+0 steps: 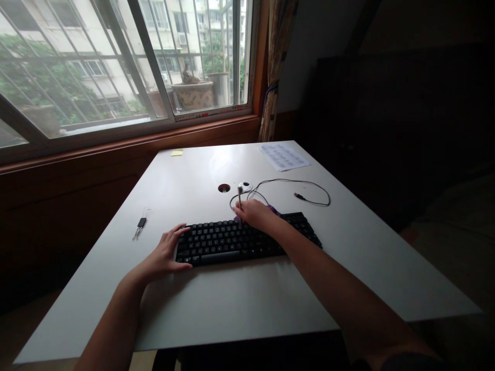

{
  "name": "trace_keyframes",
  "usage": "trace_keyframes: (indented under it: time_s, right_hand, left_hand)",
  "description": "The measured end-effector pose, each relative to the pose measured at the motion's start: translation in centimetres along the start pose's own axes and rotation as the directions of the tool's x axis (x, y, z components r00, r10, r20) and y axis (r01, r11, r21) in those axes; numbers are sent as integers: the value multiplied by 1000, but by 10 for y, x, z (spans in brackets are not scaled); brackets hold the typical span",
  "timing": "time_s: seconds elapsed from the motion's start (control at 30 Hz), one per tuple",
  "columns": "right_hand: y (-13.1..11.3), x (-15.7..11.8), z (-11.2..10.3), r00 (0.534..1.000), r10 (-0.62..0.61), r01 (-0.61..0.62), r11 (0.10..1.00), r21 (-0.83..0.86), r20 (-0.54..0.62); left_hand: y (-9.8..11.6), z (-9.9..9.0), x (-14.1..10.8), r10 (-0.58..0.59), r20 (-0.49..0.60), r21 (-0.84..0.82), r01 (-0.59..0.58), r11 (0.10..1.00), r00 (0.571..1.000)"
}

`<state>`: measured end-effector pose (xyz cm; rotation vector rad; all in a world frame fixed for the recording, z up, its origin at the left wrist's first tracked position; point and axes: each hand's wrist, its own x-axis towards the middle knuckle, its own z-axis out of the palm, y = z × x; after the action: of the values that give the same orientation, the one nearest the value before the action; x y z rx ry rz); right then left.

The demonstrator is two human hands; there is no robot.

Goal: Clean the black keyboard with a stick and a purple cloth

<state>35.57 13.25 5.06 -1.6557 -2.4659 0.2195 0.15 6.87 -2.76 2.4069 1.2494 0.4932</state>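
A black keyboard (216, 241) lies flat on the white table. My left hand (170, 251) grips its left end, thumb along the front edge and fingers over the back corner. Above the middle keys, my right hand (257, 214) is closed around a slim brush-like stick (240, 198) held upright. The stick's lower tip reaches down to the keys; its exact shape there is too small to make out. Something purple (274, 209), perhaps a cloth, shows behind the keyboard, partly covered by my right hand.
Behind the keyboard, a black USB cable (309, 180) curls past a small white round object (245, 186) and a table hole (224, 188). A keycap puller (142, 222) lies left. Printed paper (286, 156) and a yellow sticky note (177, 152) lie at the far edge.
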Motion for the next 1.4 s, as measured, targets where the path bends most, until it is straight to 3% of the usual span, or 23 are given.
trace_keyframes:
  time_s: [0.67, 0.87, 0.97, 1.2, 1.4]
  right_hand:
    - [-5, -2, 4, 994, -91, 90, 996, -22, -67]
    - [11, -5, -1, 984, -24, 33, 998, 46, -176]
    - [24, -9, -3, 975, -47, 79, 987, 138, -216]
    - [39, -13, 12, 981, -179, 191, 945, 265, -72]
    - [44, -11, 13, 984, -87, 135, 938, 320, -158]
  left_hand:
    - [-2, 1, -1, 12, -20, 4, -12, 1000, 1000]
    - [-1, 1, -1, 12, -30, 8, -12, 1000, 999]
    - [-1, 0, -1, 11, -27, 10, -11, 1000, 1000]
    - [1, -1, -1, -2, 6, 9, 2, 1000, 1000]
    - [1, -1, -1, -6, 13, 0, 6, 1000, 1000]
